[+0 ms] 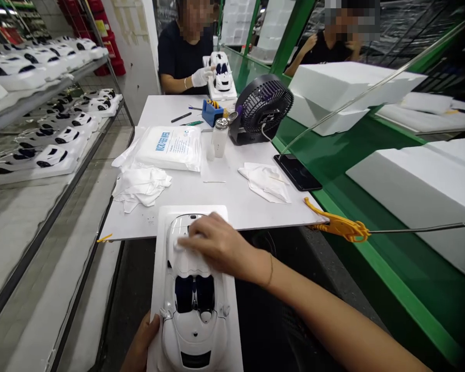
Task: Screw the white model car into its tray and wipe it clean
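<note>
right hand point(220, 245) on model car point(194, 315), left hand point(143, 343) below, cloths point(141, 186) ahead (2 piles)

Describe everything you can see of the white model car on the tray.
The white model sports car has a glossy, plastic-looking body, an open cockpit with dark blue seats, small side mirrors and a dark opening at its near end. It lies lengthwise on a white tray. The right hand presses a white cloth onto its far end; the left hand is at the tray's edge beside it.
</note>
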